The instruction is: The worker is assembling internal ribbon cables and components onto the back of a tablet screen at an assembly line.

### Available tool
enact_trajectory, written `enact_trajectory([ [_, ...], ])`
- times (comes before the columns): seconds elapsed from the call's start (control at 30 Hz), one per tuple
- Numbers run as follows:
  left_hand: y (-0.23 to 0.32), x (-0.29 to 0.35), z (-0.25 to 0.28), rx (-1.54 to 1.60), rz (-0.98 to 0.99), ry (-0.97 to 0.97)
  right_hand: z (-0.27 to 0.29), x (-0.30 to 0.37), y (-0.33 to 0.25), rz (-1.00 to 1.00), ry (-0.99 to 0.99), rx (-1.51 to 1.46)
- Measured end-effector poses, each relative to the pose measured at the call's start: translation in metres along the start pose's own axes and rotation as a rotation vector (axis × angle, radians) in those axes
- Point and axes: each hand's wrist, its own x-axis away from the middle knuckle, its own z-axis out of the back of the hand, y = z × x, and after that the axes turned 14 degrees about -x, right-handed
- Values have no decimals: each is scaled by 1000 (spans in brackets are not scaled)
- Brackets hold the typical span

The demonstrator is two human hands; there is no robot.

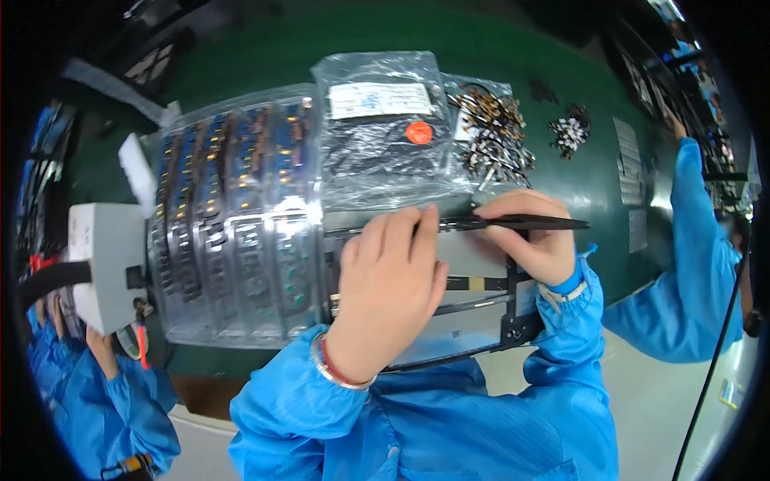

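A flat silver panel with black framing [453,330] lies on the bench in front of me. My left hand [389,276] rests on it palm down, its fingers stretched toward the far edge. Between the thumb and fingers of my right hand [539,240] is a pair of black tweezers [557,223]. They lie almost level, with the tips pointing left along the panel's far black edge. What the tips touch is too small to make out. Part of the panel is hidden under my left hand and forearm.
Clear plastic trays of small parts [241,232] stand at the left, beside a white box [103,260]. A plastic bag [381,148] lies behind the panel. Piles of small cables [493,136] and white-and-black parts [571,131] sit at the far right. Co-workers' blue sleeves [691,200] flank the bench.
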Motion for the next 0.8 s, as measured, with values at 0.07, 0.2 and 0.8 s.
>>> enact_trajectory([
  [0.07, 1, 11, 1, -4, -6, 39, -1, 9, 2, 33, 122, -261],
  [0.2, -4, 61, 61, 178, -57, -47, 21, 56, -11, 21, 272, -356],
  [0.8, -190, -28, 50, -568, 263, 193, -44, 138, -71, -256, 232, -628],
])
